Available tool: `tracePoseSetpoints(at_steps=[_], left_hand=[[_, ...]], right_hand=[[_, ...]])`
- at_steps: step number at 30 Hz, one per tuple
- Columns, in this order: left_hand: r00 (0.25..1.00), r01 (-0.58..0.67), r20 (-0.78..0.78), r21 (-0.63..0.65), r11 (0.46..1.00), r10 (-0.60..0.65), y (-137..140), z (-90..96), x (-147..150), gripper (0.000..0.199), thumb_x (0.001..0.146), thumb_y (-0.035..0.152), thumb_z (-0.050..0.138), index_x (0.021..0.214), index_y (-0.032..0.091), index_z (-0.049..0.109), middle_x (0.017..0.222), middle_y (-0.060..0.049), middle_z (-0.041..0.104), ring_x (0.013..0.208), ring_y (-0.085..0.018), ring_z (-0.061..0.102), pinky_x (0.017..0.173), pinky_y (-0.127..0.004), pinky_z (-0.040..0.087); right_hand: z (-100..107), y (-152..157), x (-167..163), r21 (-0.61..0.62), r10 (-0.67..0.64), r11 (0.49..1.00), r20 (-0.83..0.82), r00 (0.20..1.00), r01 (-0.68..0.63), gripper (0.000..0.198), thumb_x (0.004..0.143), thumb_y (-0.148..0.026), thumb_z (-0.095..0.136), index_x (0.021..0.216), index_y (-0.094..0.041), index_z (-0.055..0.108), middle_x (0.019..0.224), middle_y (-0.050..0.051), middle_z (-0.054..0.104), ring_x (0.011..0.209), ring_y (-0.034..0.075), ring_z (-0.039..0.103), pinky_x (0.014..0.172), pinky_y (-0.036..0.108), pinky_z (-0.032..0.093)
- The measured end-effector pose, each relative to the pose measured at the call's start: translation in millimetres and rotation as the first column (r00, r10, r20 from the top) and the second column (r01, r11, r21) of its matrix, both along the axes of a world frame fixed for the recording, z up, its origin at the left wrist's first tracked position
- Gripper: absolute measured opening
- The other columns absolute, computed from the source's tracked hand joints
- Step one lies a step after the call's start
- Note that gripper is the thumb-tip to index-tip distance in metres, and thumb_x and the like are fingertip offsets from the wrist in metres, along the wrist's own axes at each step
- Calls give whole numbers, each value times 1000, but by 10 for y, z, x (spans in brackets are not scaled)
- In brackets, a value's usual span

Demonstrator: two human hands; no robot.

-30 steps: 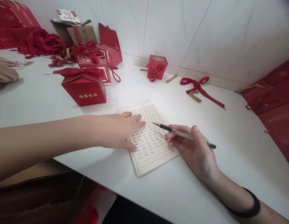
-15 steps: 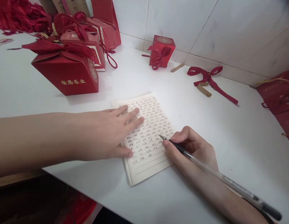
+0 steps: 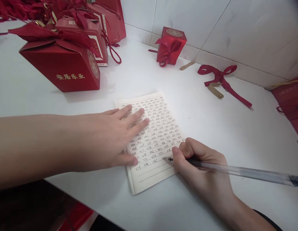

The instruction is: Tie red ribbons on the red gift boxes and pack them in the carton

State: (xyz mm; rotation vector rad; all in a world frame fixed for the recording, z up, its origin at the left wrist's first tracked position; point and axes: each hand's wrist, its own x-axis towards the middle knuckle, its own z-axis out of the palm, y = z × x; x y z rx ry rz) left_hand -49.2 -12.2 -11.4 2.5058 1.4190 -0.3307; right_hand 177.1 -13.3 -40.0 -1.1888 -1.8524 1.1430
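A small lined notebook lies on the white table, its page covered with rows of handwritten numbers, the lowest row ending in 481. My left hand rests flat on the left part of the page with fingers spread, covering some of the numbers. In my right hand is a clear pen with a dark grip, pinched between thumb and fingers. Its tip is at the page, just right of the last written number; whether it touches the paper I cannot tell.
Several red gift boxes with ribbons stand at the back left. A smaller red box sits by the tiled wall. Farther right lie a red ribbon bow, a gold strip and more red packaging. The table's front edge runs below the notebook.
My right hand has moved the pen tip down the page to the lowest written row, and the pen lies flatter. My left hand stays on the page. The view has shifted slightly.
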Motion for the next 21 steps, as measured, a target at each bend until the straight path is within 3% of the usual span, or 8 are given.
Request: tracePoseSetpoints(at_steps=[21], left_hand=[[1000,19,13,17,1000,-19,5,-29,-21,73,81,60,42,142,20,30,148,-8,29,135,-36,20,107,-45,21]], right_hand=[[3,-14,25,42,2,999,30,1000,-3,33,79,-14,48,57,-19,24,51,-6,26,46,8,23,40,19,21]])
